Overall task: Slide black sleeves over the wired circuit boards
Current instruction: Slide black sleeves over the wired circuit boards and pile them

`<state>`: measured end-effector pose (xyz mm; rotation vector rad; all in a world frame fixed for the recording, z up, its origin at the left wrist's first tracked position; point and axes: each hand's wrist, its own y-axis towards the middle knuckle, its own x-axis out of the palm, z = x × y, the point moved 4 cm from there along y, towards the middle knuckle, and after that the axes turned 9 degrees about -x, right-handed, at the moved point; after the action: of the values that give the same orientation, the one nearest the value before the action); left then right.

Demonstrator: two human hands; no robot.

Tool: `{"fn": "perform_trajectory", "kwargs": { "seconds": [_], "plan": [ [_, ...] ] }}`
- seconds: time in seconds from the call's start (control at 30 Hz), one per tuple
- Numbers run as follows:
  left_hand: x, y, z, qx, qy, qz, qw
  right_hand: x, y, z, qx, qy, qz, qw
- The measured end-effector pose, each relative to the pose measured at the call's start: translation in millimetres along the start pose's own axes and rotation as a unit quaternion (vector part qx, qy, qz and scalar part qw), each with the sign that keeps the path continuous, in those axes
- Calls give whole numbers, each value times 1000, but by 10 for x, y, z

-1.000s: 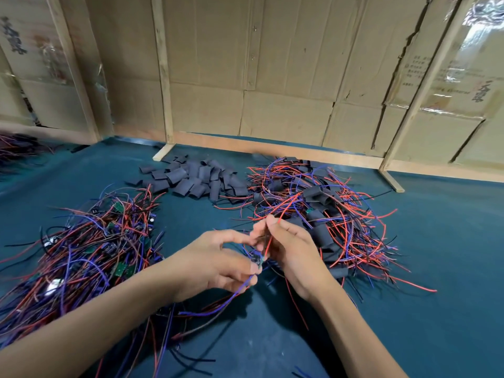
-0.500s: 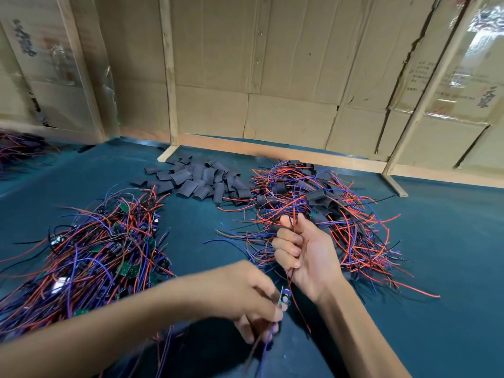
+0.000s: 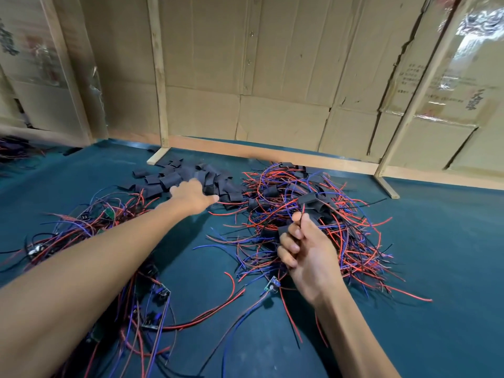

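Observation:
A heap of loose black sleeves (image 3: 174, 179) lies at the back of the teal table. My left hand (image 3: 192, 197) stretches out over its near edge, thumb spread to the right, fingertips hidden among the sleeves. My right hand (image 3: 306, 253) is curled round a bundle of red, blue and black wires. A small wired circuit board (image 3: 272, 285) hangs from them just below the hand, near the mat. Bare wired boards (image 3: 81, 225) are piled at the left. A tangle of sleeved boards (image 3: 313, 205) sits behind my right hand.
Two more boards with wires (image 3: 158, 296) lie under my left forearm. A cardboard wall on a wooden frame closes the back, its feet (image 3: 157, 157) (image 3: 388, 188) standing on the teal mat (image 3: 436, 268). Another wire heap (image 3: 13, 148) shows at the far left.
My left hand has let go of the board near my right hand and reached far forward to the sleeve heap. My right hand keeps the wires, with the board now dangling below it.

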<state>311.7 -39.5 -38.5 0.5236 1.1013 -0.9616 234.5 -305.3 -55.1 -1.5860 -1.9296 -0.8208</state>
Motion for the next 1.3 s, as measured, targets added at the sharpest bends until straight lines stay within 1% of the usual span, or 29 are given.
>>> {"fn": "perform_trajectory", "kwargs": {
  "seconds": [0.07, 0.13, 0.2, 0.27, 0.3, 0.37, 0.4, 0.5, 0.6, 0.7, 0.77, 0.93, 1.0, 1.07, 1.2, 1.3],
  "plan": [
    [78, 89, -21, 3, 17, 11, 1000, 10, -8, 37, 16, -3, -13, 1000],
    [114, 150, -49, 9, 6, 15, 1000, 18, -24, 60, 29, -22, -23, 999],
    [120, 150, -78, 2, -33, 18, 999, 33, -34, 71, 32, -43, -32, 998],
    [84, 56, -70, 18, -94, 48, 994, 44, -40, 85, 34, -53, -37, 997],
    [66, -13, -57, 49, -132, 65, 988, 44, -45, 88, 38, -59, -37, 997],
    [29, -249, -18, 150, -186, 92, 967, 43, -51, 97, 50, -67, -35, 996],
    [26, -410, 3, 201, -188, 99, 956, 46, -54, 96, 55, -67, -36, 996],
    [140, -848, 27, 331, -134, 124, 926, 76, -70, 79, 53, -86, -43, 994],
    [269, -1127, 7, 397, -141, 142, 896, 101, -88, 73, 9, -154, -60, 986],
    [299, -1244, 3, 451, -110, 152, 873, 92, -113, 110, -26, -238, -75, 968],
    [287, -1291, -8, 471, -97, 158, 862, 79, -124, 154, -40, -301, -96, 948],
    [257, -1357, 20, 490, -80, 163, 852, 59, -120, 256, -100, -455, -132, 875],
    [252, -1387, 29, 506, -69, 171, 843, 51, -119, 267, -120, -487, -142, 853],
    [240, -1407, 31, 510, -69, 174, 839, 31, -116, 265, -126, -493, -142, 849],
    [216, -1435, 45, 529, -56, 194, 824, -15, -94, 248, -124, -505, -105, 848],
    [234, -1446, 52, 538, -52, 191, 820, -8, -103, 232, -147, -508, -93, 843]
  ]
}}
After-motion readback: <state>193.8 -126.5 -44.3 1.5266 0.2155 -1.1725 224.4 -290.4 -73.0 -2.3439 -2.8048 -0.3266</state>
